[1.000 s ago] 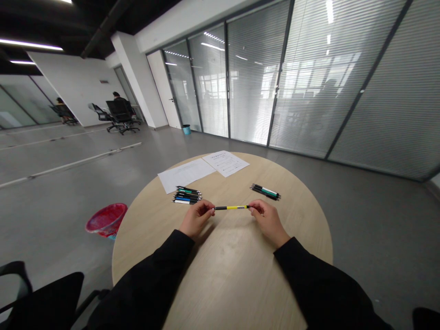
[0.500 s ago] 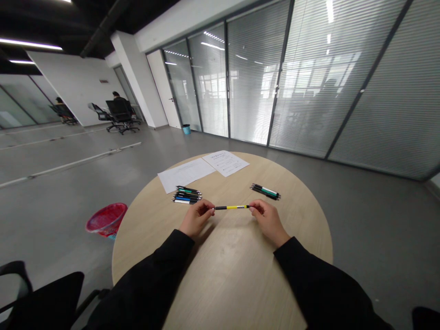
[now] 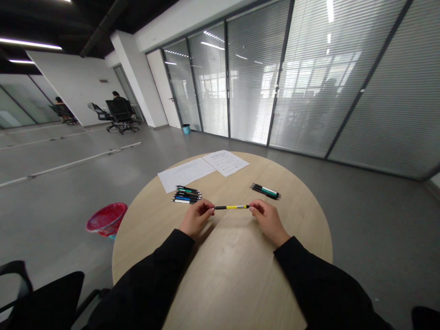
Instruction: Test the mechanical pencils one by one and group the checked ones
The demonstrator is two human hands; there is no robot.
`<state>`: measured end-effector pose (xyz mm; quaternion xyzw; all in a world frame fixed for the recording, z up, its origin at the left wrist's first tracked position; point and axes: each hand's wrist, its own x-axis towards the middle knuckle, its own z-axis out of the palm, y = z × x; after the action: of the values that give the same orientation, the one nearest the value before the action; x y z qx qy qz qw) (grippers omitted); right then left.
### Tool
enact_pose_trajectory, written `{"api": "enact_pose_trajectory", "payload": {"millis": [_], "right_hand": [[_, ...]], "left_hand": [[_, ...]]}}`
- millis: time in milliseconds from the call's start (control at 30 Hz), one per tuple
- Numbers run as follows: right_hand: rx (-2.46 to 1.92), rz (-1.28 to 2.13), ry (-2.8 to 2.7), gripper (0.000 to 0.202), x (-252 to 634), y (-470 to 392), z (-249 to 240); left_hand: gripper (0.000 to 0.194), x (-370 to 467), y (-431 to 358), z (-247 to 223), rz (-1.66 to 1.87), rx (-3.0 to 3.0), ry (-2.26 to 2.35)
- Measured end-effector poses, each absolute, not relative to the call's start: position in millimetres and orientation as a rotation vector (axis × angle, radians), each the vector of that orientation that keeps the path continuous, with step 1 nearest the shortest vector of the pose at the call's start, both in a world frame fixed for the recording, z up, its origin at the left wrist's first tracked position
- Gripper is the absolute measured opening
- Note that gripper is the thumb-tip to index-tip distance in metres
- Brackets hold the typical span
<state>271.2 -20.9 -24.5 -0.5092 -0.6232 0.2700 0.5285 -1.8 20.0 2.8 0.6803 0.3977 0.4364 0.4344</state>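
Observation:
A yellow-and-black pen (image 3: 233,207) is stretched level between my two hands over the table. My left hand (image 3: 197,219) is closed, pinching the black end of the pen. At the other end, the thumb and fingers of my right hand (image 3: 267,220) grip its dark tip. Just beyond my left hand lies a group of several pens (image 3: 186,194) with black, green, blue and white barrels, side by side. A smaller group of pens (image 3: 265,191), black and green, rests past my right hand.
Two printed paper sheets (image 3: 187,173) lie at the far side of the round wooden table (image 3: 223,275). A red-lined bin (image 3: 106,219) stands on the floor at left, near a black chair (image 3: 44,302). In the background a person sits by office chairs (image 3: 120,114).

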Motion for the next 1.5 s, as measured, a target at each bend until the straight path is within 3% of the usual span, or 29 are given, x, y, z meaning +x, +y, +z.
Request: {"api": "enact_pose_trajectory", "payload": {"millis": [1500], "right_hand": [[-1.233,0.629,-1.539,0.023,272.5,-21.2,-26.3]], "left_hand": [[0.020,-2.8,21.5,3.1,1.076,1.741,0.992]]}}
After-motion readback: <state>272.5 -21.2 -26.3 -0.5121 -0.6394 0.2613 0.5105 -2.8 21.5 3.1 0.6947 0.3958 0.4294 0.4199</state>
